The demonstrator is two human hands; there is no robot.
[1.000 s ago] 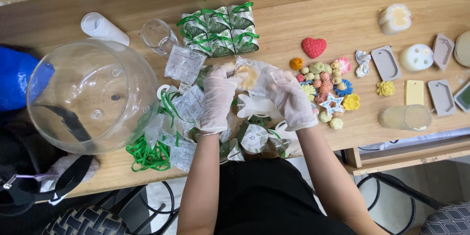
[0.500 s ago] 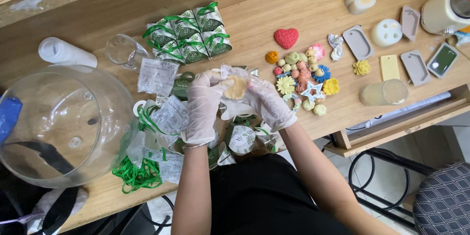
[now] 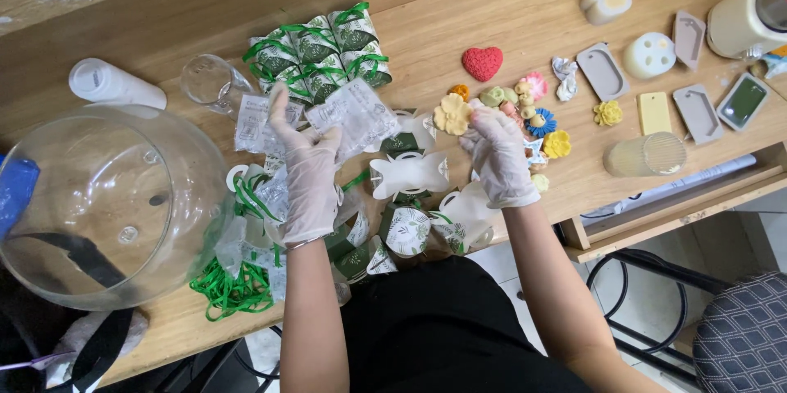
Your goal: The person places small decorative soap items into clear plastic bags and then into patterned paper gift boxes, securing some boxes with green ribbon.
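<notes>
Both my hands wear thin white gloves. My left hand (image 3: pixel 307 168) holds a small clear plastic bag (image 3: pixel 354 117) pinched at its lower corner, above the wooden table (image 3: pixel 492 24). My right hand (image 3: pixel 500 155) grips a cream flower-shaped soap (image 3: pixel 452 114) with its fingertips, just right of the bag. A flat white die-cut box blank (image 3: pixel 408 174) lies between my hands. Several small coloured soap shapes (image 3: pixel 533 106) and a red heart soap (image 3: pixel 482 63) lie beyond my right hand.
A large glass bowl (image 3: pixel 98 204) stands at the left, green ribbon (image 3: pixel 234 286) beside it. Finished leaf-print boxes with green bows (image 3: pixel 320 45) sit at the back. Grey and white moulds (image 3: pixel 652 53), a yellow bar (image 3: pixel 654 113) and a ribbed tumbler (image 3: pixel 648 155) are at the right.
My hands have moved apart: the left now holds the clear bag alone and the right holds the cream flower soap. The camera view has shifted left and closer.
</notes>
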